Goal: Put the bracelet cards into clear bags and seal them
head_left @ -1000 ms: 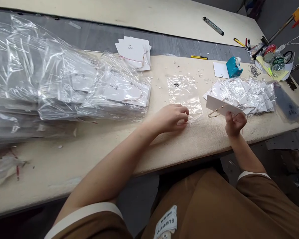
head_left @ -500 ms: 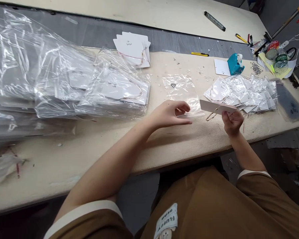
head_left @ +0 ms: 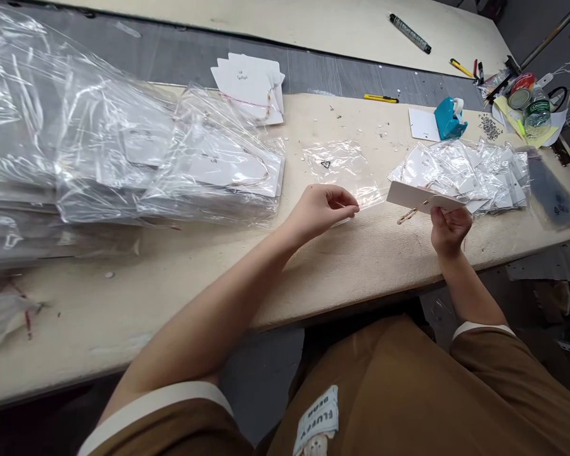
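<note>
Card [head_left: 413, 196], right of bag [head_left: 344, 170]: probably light, stiff; I'd grip edges; right hand [head_left: 451, 229] pinches it, left hand [head_left: 319, 212] bag's near edge

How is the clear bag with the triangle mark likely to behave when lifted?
The clear bag is probably floppy: its thin film lies wrinkled. It looks flat, so it is likely very light. Its glossy sheen suggests it may slide easily.

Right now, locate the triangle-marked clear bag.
The clear bag lies near the head view's centre, by the left hand, left of the bagged cards.
</note>
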`<state>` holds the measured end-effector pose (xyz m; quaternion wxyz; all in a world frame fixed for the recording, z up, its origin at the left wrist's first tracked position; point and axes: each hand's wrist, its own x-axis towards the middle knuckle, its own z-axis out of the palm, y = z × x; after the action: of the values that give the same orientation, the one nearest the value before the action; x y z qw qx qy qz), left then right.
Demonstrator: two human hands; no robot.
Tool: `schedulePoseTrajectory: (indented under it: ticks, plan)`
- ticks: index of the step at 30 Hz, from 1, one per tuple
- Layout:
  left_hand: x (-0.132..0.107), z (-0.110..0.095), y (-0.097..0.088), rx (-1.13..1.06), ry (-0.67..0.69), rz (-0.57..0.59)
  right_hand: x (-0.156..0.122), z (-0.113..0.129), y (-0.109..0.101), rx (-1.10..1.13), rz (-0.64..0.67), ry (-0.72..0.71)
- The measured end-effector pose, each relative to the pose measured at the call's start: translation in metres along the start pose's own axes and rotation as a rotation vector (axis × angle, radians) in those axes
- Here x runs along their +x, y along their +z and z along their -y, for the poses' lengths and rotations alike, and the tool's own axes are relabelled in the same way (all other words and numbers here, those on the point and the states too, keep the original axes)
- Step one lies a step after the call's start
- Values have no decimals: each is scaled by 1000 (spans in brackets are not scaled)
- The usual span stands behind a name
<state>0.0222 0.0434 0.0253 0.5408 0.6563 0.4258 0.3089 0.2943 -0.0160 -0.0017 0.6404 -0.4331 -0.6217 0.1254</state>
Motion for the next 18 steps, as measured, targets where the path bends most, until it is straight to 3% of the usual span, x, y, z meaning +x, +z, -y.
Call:
schedulePoseTrajectory:
  ticks: [8, 12, 15, 18]
  plan:
    - [-1, 0, 3, -123, 9, -20, -1, -15, -6, -7, -162, -3]
    - [-7, -7, 4, 86, 124, 117, 2, -22, -6, 94, -234, -17]
    - [-13, -14, 4, 358, 247, 301, 3, -23, -6, 132, -192, 0]
    - [-13, -14, 4, 486, 309, 301, 3, -14, -7, 124, -23, 61]
